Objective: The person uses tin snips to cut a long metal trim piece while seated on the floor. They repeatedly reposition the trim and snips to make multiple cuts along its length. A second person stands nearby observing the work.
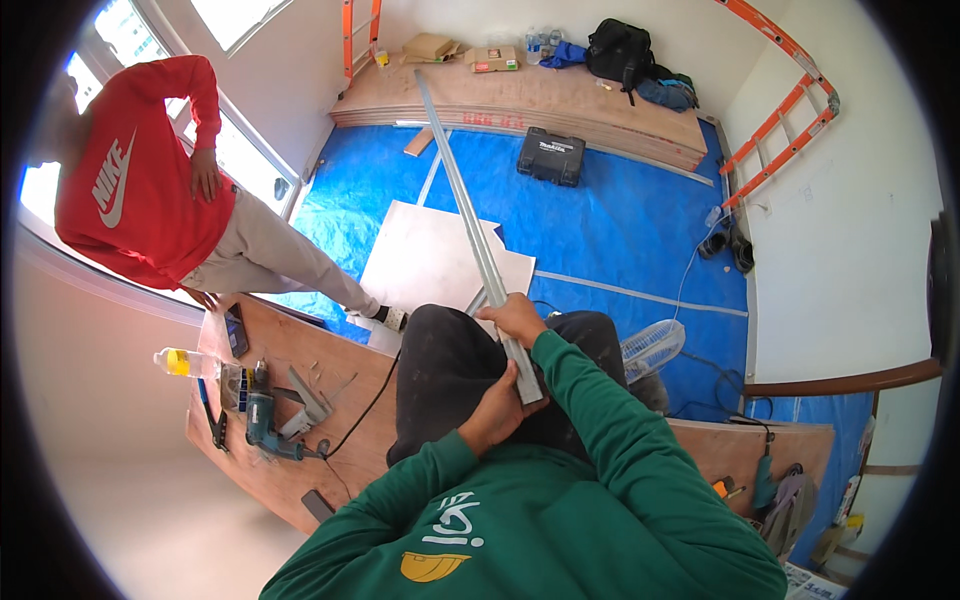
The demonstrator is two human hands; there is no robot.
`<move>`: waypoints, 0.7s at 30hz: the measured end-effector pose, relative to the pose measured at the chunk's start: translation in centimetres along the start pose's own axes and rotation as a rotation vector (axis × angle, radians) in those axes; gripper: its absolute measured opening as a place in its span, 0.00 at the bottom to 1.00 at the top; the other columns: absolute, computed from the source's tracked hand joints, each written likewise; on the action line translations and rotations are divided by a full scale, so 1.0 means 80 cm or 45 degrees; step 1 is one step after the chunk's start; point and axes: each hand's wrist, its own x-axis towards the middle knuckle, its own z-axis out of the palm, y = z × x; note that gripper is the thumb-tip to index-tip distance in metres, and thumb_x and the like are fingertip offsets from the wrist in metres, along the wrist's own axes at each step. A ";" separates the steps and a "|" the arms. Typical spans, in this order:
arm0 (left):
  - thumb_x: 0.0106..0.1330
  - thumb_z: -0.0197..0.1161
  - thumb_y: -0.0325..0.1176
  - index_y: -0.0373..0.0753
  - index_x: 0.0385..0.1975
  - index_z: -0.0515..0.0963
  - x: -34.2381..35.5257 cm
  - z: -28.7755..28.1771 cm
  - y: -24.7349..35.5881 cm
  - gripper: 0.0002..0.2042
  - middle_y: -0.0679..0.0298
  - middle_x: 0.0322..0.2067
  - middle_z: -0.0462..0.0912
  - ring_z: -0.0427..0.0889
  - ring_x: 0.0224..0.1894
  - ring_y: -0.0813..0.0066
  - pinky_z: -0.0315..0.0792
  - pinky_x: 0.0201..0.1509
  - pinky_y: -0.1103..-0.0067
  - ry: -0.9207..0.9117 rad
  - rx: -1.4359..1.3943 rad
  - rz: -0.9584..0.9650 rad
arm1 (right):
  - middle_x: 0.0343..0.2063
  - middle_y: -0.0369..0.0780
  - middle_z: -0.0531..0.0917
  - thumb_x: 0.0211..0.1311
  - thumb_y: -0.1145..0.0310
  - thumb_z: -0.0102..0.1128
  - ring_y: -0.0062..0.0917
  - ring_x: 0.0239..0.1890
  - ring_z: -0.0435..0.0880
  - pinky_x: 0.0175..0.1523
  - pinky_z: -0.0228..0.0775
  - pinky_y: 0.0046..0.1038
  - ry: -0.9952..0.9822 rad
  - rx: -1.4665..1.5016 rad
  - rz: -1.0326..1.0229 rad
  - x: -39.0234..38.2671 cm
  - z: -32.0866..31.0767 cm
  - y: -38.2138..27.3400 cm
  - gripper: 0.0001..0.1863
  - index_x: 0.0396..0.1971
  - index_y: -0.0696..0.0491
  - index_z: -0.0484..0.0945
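A long, thin grey metal channel [462, 190] slants across my lap, from between my legs out to the stacked boards at the far side. My left hand [493, 412] is wrapped round its near end, with the thumb lying along the side. Higher up the channel, my right hand [515, 318] grips it over the top, close to my knees. A shorter grey metal piece [477, 301] shows beside the right hand, partly hidden. Under the channel, a white sheet [405, 250] lies on the floor.
On my left, a corded drill [264, 425], pliers [213, 422] and a plastic bottle [185, 362] lie on a wooden board [310, 350]. A person in red [140, 170] stands by the windows. A black tool case [551, 157], a fan [652, 350] and an orange ladder [775, 150] stand around.
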 end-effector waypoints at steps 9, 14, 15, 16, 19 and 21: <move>0.89 0.51 0.44 0.32 0.60 0.73 0.018 0.012 0.015 0.19 0.52 0.53 0.84 0.87 0.59 0.53 0.83 0.69 0.54 -0.072 -0.047 0.148 | 0.54 0.61 0.88 0.66 0.33 0.71 0.52 0.59 0.89 0.63 0.80 0.42 0.232 0.012 -0.020 -0.010 -0.067 0.028 0.48 0.63 0.67 0.78; 0.91 0.41 0.48 0.26 0.58 0.73 0.043 0.038 0.023 0.26 0.46 0.53 0.84 0.86 0.58 0.48 0.82 0.69 0.52 -0.125 -0.171 -0.024 | 0.50 0.52 0.89 0.71 0.42 0.73 0.36 0.51 0.89 0.58 0.80 0.36 0.713 0.060 -0.069 -0.215 -0.214 0.083 0.40 0.65 0.63 0.78; 0.91 0.41 0.49 0.25 0.58 0.74 0.047 0.046 0.022 0.27 0.44 0.53 0.84 0.86 0.58 0.48 0.81 0.69 0.52 -0.215 -0.121 -0.012 | 0.50 0.52 0.88 0.71 0.41 0.74 0.36 0.52 0.88 0.59 0.80 0.36 0.824 0.029 0.016 -0.265 -0.240 0.108 0.40 0.64 0.63 0.79; 0.91 0.41 0.51 0.26 0.60 0.74 0.061 0.035 0.021 0.28 0.45 0.53 0.85 0.86 0.58 0.49 0.81 0.69 0.52 -0.276 0.028 -0.007 | 0.50 0.52 0.89 0.72 0.42 0.73 0.37 0.52 0.88 0.58 0.80 0.36 0.926 0.011 0.080 -0.318 -0.252 0.117 0.39 0.65 0.63 0.78; 0.90 0.43 0.54 0.31 0.65 0.72 0.077 0.040 0.020 0.28 0.46 0.61 0.82 0.83 0.64 0.49 0.80 0.71 0.54 -0.176 0.100 -0.092 | 0.49 0.51 0.89 0.73 0.46 0.71 0.38 0.51 0.88 0.57 0.80 0.37 1.286 -0.120 0.295 -0.470 -0.275 0.168 0.35 0.64 0.62 0.79; 0.89 0.47 0.55 0.30 0.70 0.66 0.100 0.020 0.009 0.30 0.42 0.68 0.76 0.77 0.71 0.43 0.75 0.77 0.51 -0.204 0.137 -0.107 | 0.47 0.48 0.88 0.74 0.49 0.71 0.35 0.48 0.88 0.56 0.80 0.35 1.383 -0.154 0.457 -0.556 -0.271 0.212 0.31 0.61 0.61 0.80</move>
